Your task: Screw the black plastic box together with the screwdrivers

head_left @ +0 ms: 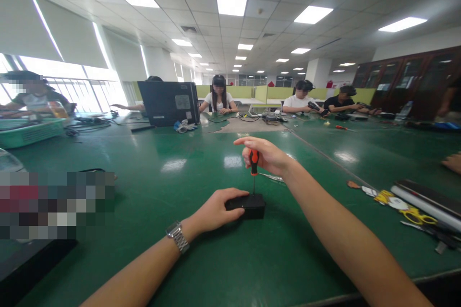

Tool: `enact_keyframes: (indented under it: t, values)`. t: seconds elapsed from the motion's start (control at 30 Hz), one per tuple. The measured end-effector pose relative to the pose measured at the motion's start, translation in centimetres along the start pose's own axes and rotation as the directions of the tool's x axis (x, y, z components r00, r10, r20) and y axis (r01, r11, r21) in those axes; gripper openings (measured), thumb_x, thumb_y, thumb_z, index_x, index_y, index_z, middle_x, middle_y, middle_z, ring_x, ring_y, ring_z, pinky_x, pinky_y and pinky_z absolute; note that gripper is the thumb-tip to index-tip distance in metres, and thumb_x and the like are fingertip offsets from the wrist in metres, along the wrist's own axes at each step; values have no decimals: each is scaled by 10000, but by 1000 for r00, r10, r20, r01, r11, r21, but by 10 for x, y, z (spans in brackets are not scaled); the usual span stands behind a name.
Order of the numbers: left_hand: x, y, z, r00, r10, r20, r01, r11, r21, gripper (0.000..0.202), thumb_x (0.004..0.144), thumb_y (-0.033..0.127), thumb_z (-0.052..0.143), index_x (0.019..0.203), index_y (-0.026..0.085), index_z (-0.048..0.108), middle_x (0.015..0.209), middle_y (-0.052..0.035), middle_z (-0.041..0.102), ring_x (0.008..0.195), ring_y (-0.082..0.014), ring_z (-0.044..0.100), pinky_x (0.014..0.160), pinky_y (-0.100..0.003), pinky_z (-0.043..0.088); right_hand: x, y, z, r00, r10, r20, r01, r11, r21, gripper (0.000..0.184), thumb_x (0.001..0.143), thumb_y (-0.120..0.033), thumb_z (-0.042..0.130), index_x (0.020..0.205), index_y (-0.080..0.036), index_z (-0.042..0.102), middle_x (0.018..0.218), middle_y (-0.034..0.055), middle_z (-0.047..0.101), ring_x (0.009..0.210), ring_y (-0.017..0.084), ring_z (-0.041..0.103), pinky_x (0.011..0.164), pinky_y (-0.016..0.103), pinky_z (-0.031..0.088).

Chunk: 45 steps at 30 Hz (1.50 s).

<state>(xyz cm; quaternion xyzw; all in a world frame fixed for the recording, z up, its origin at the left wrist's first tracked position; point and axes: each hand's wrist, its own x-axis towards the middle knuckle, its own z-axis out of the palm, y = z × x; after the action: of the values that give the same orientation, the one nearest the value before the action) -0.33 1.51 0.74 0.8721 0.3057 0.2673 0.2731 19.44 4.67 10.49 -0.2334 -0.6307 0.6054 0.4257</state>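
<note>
A small black box (255, 207) lies on the green table. My left hand (219, 207) grips its left end, thumb on the near side and fingers over the far side. Above the box, my right hand (264, 153) holds an orange and black screwdriver (254, 162) by its handle, index finger stretched out to the left. The screwdriver stands upright, and its thin shaft reaches down to the top of the box near the right end. Whether the tip sits in a screw is too small to tell. Behind the right wrist lies a slim silvery tool (272, 177), partly hidden.
Yellow-handled scissors (418, 216) and other tools lie on the table (144, 211) at right. A green basket (32, 133) stands at left. Farther back are a large black case (169, 104), gloves (185, 126) and another screwdriver (342, 127). Several people sit around the table.
</note>
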Motion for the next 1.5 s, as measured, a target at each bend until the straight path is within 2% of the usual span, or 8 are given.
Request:
enact_keyframes:
  t: [0.2, 0.33, 0.5, 0.63, 0.77, 1.23, 1.37, 1.5]
  values:
    - [0, -1, 0, 1000, -3, 3, 3, 1000, 7, 416, 811, 268, 610, 1222, 206, 600, 1172, -49, 648, 1035, -225, 595, 933, -315, 453, 2, 3, 2, 999, 30, -33, -27, 996, 81, 262, 739, -301, 640, 972, -182, 620, 716, -5, 634, 613, 121, 583, 623, 265, 488]
    - [0, -1, 0, 1000, 1, 0, -1, 1000, 9, 416, 811, 260, 615, 1223, 209, 598, 1185, -46, 643, 1045, -220, 594, 949, -314, 443, 3, 4, 1, 999, 21, -26, -18, 993, 117, 235, 765, -294, 593, 972, -184, 609, 574, -47, 562, 506, 105, 512, 630, 298, 487]
    - [0, 0, 1, 1000, -1, 3, 1, 1000, 9, 412, 815, 256, 612, 1224, 211, 594, 1177, -47, 644, 1037, -217, 595, 934, -314, 447, 3, 4, 3, 996, 8, -87, -1, 997, 79, 224, 740, -262, 622, 945, -176, 600, 685, -18, 617, 584, 116, 564, 622, 277, 477]
    - [0, -1, 1, 1000, 3, -2, -3, 1000, 2, 409, 817, 246, 612, 1224, 212, 594, 1184, -45, 639, 1049, -219, 590, 945, -314, 438, 4, 5, 2, 999, -6, -52, 11, 995, 95, 197, 758, -278, 575, 927, -179, 600, 567, -47, 549, 497, 104, 502, 578, 282, 478]
    - [0, -1, 1, 1000, 5, -1, -5, 1000, 7, 412, 815, 241, 620, 1225, 217, 593, 1180, -37, 640, 1042, -214, 592, 938, -304, 438, 5, 6, -1, 993, 0, -122, 8, 998, 69, 212, 715, -258, 621, 913, -186, 605, 684, -23, 604, 581, 114, 552, 575, 265, 485]
    - [0, -1, 1, 1000, 11, 0, -11, 1000, 11, 407, 822, 243, 623, 1227, 225, 589, 1186, -28, 638, 1050, -208, 587, 944, -302, 426, 5, 7, -5, 997, -11, -73, 16, 997, 71, 200, 741, -264, 593, 925, -188, 605, 605, -42, 559, 517, 112, 522, 579, 293, 479]
    - [0, -1, 1, 1000, 15, 0, -15, 1000, 12, 402, 820, 240, 625, 1220, 220, 594, 1178, -28, 641, 1041, -206, 590, 933, -298, 429, 6, 7, -4, 991, -9, -136, 13, 1000, 27, 215, 720, -267, 641, 916, -183, 611, 695, -24, 597, 582, 114, 554, 590, 273, 477]
    - [0, -1, 1, 1000, 16, 1, -16, 1000, 8, 399, 821, 242, 625, 1219, 222, 595, 1177, -25, 641, 1039, -205, 590, 934, -296, 428, 6, 7, -2, 997, -13, -79, 17, 999, 50, 195, 748, -279, 606, 912, -175, 613, 603, -41, 553, 517, 104, 512, 603, 294, 483]
